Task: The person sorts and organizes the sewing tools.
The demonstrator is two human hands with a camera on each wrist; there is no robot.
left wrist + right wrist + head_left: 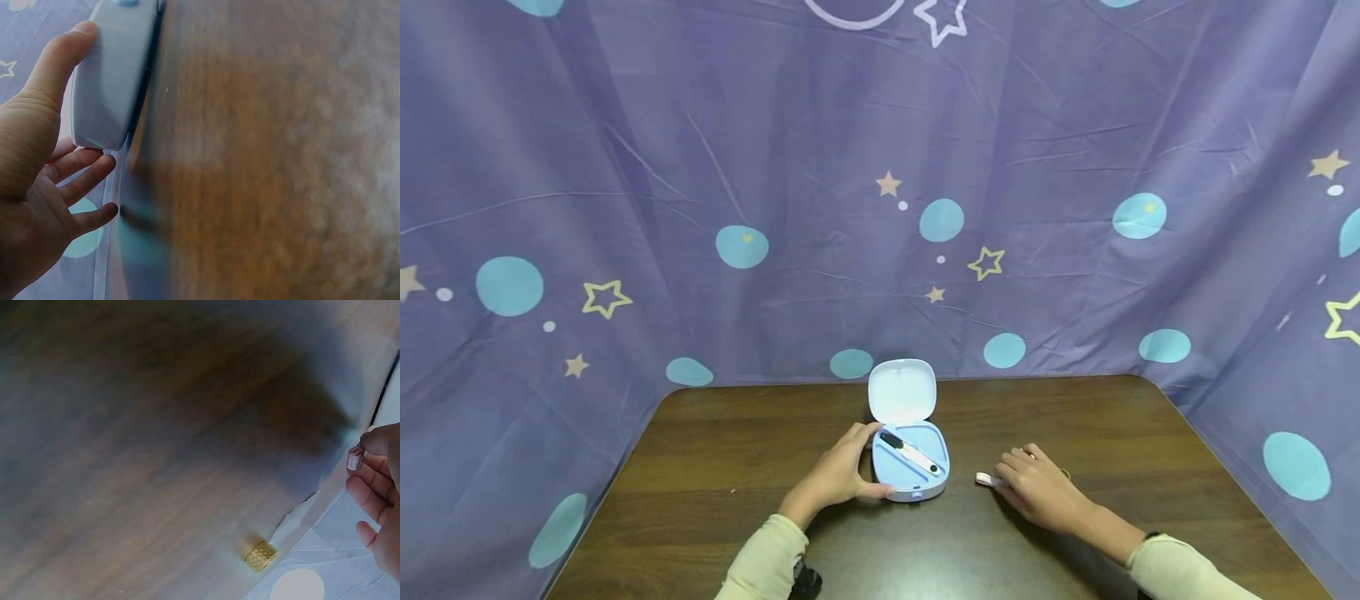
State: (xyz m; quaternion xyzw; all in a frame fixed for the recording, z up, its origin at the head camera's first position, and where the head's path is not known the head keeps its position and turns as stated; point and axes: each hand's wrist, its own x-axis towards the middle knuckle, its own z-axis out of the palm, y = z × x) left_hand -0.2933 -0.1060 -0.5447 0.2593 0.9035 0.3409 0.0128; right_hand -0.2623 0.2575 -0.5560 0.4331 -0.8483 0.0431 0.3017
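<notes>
A pale blue case sits on the table with its white lid raised at the back. In its tray lies a slim white tool with a black end. My left hand holds the case by its left side, thumb at the front corner and index finger at the back; in the left wrist view the thumb presses on the case wall. To the right of the case, my right hand pinches a small white tape measure, rolled up and marked with fine reddish lines, between thumb and fingers.
A gold dimpled thimble lies on the brown wooden table just past my right hand. Behind the table hangs a purple curtain with stars and dots.
</notes>
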